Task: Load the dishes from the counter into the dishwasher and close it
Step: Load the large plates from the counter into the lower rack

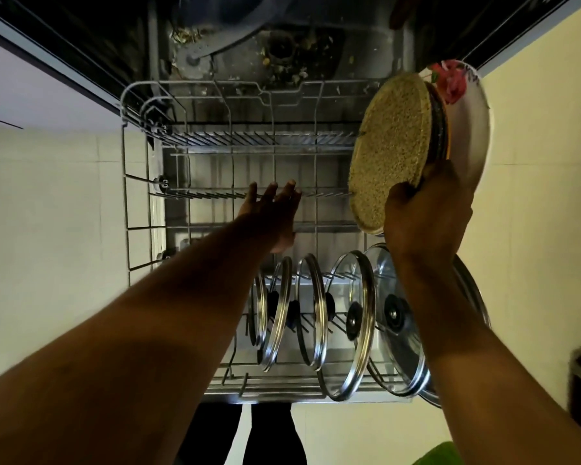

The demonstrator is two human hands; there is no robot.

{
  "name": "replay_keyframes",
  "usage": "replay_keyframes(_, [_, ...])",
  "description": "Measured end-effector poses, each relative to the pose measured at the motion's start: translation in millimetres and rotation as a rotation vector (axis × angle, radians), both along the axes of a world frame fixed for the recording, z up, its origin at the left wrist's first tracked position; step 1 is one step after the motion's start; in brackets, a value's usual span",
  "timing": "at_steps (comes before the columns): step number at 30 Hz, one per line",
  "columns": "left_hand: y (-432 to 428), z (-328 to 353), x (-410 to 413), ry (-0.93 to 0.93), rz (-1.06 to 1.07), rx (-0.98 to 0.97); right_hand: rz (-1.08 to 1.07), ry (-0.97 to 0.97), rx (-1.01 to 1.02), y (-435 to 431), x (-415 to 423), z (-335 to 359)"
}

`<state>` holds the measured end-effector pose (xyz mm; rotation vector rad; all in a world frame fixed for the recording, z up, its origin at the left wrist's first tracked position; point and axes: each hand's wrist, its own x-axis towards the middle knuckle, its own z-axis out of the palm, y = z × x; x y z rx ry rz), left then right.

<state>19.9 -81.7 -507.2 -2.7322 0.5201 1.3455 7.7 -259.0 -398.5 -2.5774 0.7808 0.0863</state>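
Wire rack (pixel 265 139), pulled out of the dishwasher (pixel 235 58), fills the middle of the view. Its near rows hold glass lids (pixel 356 297) standing on edge. The tine rows past them are bare.

Over the rack's right side hangs the load: a stack (pixel 388 152) of three plates held nearly on edge. A speckled plate faces the rack, a dark plate (pixel 440 119) sits in the middle, and a white plate (pixel 472 135) with a red flower print is on the outside. The stack touches neither the rack nor the lids.

It looks heavy for one hand. The plates are stiff, probably ceramic, so they would chip or crack if knocked on the wire or on each other. Tilted like this, the glazed faces could slide apart, the outer white plate first. The safest hold is on a rim, thumb on one face and fingers on the other, taking one plate at a time and lowering it between two tines.

The right hand (pixel 426 216) grips the stack at its lower edge, fingers (pixel 404 193) curled onto the speckled face. The palm side is hidden, so how it clamps the white plate cannot be told.

The left hand (pixel 272 213) reaches over the bare middle tines with its fingers (pixel 273 191) straight and slightly spread. It holds nothing; whether it touches the wire is unclear.
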Motion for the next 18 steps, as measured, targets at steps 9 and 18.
replay_keyframes(9, [-3, 2, 5, 0.005, -0.028, 0.029, -0.070, 0.016, -0.016, -4, 14, -34])
replay_keyframes(18, [-1, 21, 0, -0.065, -0.033, 0.031, -0.126, 0.209, -0.028, -3, 3, -20])
